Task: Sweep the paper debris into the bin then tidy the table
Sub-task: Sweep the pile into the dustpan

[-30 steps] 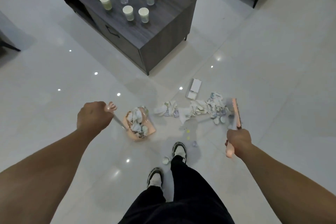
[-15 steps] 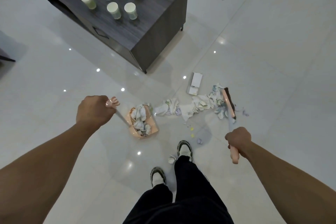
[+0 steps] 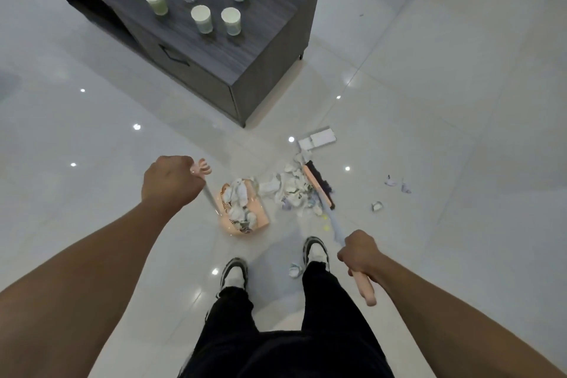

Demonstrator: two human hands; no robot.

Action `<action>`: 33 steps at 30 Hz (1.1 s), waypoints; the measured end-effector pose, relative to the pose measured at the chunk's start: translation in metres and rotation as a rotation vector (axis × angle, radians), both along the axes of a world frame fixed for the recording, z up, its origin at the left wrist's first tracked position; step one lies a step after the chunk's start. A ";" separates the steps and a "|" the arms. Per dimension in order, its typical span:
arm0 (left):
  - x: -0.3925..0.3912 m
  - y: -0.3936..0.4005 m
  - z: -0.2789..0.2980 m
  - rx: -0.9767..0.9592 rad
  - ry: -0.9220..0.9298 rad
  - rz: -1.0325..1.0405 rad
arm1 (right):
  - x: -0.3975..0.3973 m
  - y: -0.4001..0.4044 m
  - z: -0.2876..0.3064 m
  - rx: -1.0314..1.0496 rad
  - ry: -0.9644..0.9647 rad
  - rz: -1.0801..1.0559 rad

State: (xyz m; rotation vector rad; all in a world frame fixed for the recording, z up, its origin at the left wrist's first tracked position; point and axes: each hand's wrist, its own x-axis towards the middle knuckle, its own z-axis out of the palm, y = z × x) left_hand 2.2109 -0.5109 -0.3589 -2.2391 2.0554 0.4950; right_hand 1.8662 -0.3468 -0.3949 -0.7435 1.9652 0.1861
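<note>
Glossy pale tiled floor [image 3: 429, 101] reflects ceiling lights.

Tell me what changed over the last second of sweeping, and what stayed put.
The broom head, gripped by the right hand, swept left, bunching the paper pile up against the dustpan. A few scraps are now left behind on the broom's right. The left hand kept gripping the dustpan handle; the dustpan, white box and table cups stayed put.

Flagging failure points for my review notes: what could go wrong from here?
The dustpan already looks heaped, so pushing the paper pile in with the broom may spill it. Scraps right of the broom and one by the shoe lie outside this stroke and could be missed.
</note>
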 end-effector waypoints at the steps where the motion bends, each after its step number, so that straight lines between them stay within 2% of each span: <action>1: 0.012 0.001 -0.001 0.007 0.012 -0.003 | 0.018 0.003 0.001 0.003 -0.006 0.032; 7: 0.068 0.005 -0.005 0.011 0.091 -0.026 | 0.128 0.016 0.006 0.028 -0.050 0.188; 14: 0.091 0.024 -0.013 -0.018 0.086 -0.106 | 0.213 0.046 0.006 0.035 -0.135 0.017; 20: 0.102 0.055 -0.013 0.006 0.157 -0.112 | 0.232 0.077 0.015 0.027 -0.146 -0.082; 25: 0.108 0.102 -0.005 -0.046 0.194 -0.155 | 0.233 0.117 0.035 -0.037 -0.139 -0.123; 33: 0.106 0.183 0.051 -0.173 0.255 -0.324 | 0.247 0.245 0.073 -0.201 -0.137 -0.360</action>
